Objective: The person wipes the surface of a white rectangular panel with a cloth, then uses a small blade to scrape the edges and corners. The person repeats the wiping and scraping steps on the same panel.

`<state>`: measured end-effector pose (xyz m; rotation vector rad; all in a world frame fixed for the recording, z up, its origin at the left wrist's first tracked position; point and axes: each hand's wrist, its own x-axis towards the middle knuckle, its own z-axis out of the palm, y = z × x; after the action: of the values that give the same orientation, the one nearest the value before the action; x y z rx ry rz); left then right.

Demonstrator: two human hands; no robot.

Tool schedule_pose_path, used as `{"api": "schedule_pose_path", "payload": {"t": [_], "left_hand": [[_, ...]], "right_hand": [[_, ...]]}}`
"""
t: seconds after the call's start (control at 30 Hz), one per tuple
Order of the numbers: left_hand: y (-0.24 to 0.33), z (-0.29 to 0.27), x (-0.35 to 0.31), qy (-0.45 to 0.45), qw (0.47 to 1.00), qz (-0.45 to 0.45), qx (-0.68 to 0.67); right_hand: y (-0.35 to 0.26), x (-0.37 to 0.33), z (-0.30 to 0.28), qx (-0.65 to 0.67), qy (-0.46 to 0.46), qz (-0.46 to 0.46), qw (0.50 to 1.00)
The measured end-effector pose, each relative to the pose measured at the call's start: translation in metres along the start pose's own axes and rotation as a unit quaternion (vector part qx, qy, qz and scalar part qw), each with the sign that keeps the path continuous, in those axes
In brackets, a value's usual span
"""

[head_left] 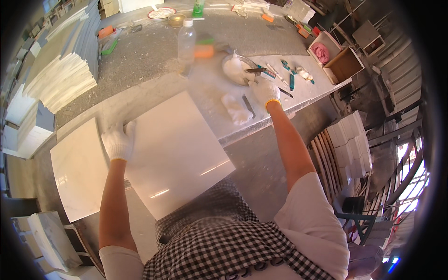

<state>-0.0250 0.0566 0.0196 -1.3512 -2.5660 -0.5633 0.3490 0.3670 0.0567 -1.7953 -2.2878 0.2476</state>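
Note:
My left hand (118, 141), in a white knitted glove, grips the upper left edge of a glossy white stone slab (175, 149). The slab's near corner reaches over my checked apron. Farther off, my gloved right hand (265, 91) is closed beside a metal bowl (242, 84) of white paste or powder. A dark flat blade (285, 93) shows just right of that hand; whether I hold it is unclear. Another dark-bladed scraper (255, 70) lies across the bowl. A white cloth or pad (236, 110) and a dark strip (248, 107) lie nearer the front edge.
A second white slab (79, 168) lies left of my left arm. A clear bottle (186, 41) stands behind the slab. Green tubes (292, 82) and a box with pink cloth (321, 52) are at right. Stacked slabs (63, 84) rise at left.

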Motion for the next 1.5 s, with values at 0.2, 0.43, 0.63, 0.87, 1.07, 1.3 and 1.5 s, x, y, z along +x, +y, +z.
{"api": "schedule_pose_path", "payload": {"t": [0.2, 0.43, 0.63, 0.87, 1.07, 1.3, 1.5], "left_hand": [[0.001, -0.001, 0.001, -0.005, 1.0, -0.003, -0.003], [0.001, -0.001, 0.0, -0.012, 1.0, -0.002, -0.011], [-0.005, 0.005, 0.001, -0.005, 1.0, 0.004, 0.0], [-0.005, 0.004, 0.002, 0.027, 0.999, 0.022, -0.009], [-0.002, 0.001, 0.001, 0.003, 1.0, 0.008, -0.023], [-0.008, 0.008, -0.001, 0.036, 0.998, 0.027, -0.038], [-0.01, 0.011, -0.001, 0.025, 0.999, 0.021, -0.025]], "right_hand": [[0.02, 0.022, 0.002, 0.071, 0.017, -0.006, 0.997], [0.038, 0.045, 0.022, -0.244, 0.074, -0.27, 0.929], [0.027, 0.036, 0.009, 0.016, -0.112, -0.114, 0.987], [0.034, 0.041, 0.028, 0.204, -0.032, -0.141, 0.968], [0.074, 0.07, 0.065, 0.326, -0.068, -0.101, 0.937], [0.071, 0.04, 0.045, 0.361, -0.07, -0.154, 0.917], [0.019, -0.042, -0.002, 0.497, -0.121, 0.046, 0.858]]}}
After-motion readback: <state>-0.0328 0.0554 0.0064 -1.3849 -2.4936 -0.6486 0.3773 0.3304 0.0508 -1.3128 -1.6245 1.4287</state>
